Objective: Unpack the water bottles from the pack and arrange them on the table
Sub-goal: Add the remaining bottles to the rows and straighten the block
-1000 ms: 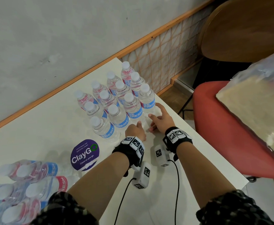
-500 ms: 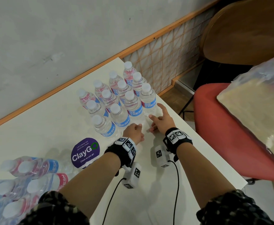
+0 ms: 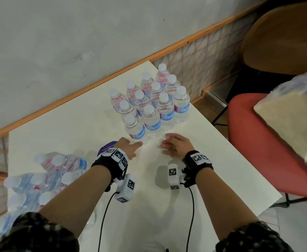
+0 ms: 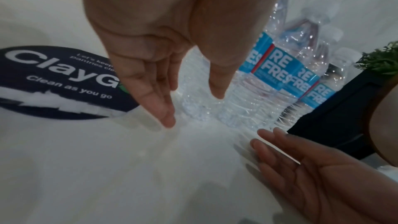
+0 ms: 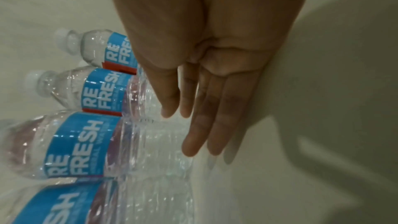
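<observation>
Several clear water bottles (image 3: 150,104) with blue labels and white caps stand upright in tight rows at the far right corner of the white table (image 3: 63,124). The nearest bottle (image 3: 134,128) stands just beyond my left hand (image 3: 129,147). My left hand (image 4: 189,105) is open, its fingers straight, holding nothing. My right hand (image 3: 174,145) hovers to the right of it, also empty, with fingers straight (image 5: 200,139) beside the bottle bases (image 5: 150,142). The pack (image 3: 34,186) with more bottles lies at the near left of the table.
A purple round ClayGo sticker (image 4: 53,81) lies on the table left of my left hand. A red seat (image 3: 269,146) bearing a plastic bag (image 3: 292,113) stands right of the table, a wooden chair (image 3: 283,37) behind it. The wall runs along the table's far side.
Both hands have drawn back a little from the bottle rows. My left hand, earlier curled at the bottle bases, now has straight fingers. The view has shifted, showing more of the table.
</observation>
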The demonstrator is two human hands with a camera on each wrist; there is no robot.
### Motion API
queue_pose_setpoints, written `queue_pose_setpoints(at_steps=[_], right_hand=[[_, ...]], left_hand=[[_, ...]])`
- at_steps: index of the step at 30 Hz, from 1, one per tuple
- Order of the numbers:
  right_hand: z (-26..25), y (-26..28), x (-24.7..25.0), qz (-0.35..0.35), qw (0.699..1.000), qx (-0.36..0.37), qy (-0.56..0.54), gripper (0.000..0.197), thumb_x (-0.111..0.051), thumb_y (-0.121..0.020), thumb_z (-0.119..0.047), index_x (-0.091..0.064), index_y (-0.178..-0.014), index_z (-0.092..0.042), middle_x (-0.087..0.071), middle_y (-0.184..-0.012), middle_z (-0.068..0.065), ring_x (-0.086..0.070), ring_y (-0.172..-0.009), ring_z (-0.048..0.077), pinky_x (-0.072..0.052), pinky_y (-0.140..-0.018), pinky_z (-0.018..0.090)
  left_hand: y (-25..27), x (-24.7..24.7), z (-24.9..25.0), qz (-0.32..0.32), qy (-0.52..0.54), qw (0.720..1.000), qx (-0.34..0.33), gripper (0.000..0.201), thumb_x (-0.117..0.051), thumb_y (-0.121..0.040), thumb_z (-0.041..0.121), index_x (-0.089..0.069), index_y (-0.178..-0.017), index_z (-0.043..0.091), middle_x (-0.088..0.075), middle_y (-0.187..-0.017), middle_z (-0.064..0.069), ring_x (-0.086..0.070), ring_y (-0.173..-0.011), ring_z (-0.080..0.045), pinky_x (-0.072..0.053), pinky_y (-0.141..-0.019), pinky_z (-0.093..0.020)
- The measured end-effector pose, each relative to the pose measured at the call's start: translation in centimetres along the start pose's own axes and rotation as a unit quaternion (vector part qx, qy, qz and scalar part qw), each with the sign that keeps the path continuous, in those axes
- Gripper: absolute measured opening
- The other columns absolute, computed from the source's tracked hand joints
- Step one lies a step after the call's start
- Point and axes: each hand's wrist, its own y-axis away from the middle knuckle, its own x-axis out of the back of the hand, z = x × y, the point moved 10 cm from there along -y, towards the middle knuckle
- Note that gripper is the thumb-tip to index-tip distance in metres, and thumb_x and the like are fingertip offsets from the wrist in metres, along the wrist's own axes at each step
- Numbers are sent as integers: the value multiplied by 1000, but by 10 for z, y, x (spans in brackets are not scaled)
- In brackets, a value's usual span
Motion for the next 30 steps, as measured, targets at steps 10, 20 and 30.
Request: queue_pose_setpoints(at_steps=[10,20,30], right_hand=[[6,6,-19,-28,999,11,41,39,-49,-93,1,-54,-128,-17,-65,-88,12,-70,-59,20,-61,-63,33],[5,3,-18,-27,999,3,31,41,-50,-93,0,-53,-130,-20,-66,-84,13,-69,-60,21,-60,-67,38],[24,32,-13,27,999,-1,-17,31,-53,-92,1,-58,-121,-8,-65,-86,16,-69,-62,23,-58,-59,36]], left_hand=[[-7,3,15,32,-27,996,-80,87,-69,-36,78,-51,-103,25,-70,-94,-5,-69,-87,-27,-56,-85,-46],[13,13,33,55,-138,979,-140,61,-71,-77,46,-53,-127,16,-62,-124,-4,-60,-112,-26,-44,-97,-34],[47,11,38,-92,-328,938,-66,35,-66,-85,40,-58,-82,6,-62,-72,-8,-58,-60,-20,-45,-60,-25]])
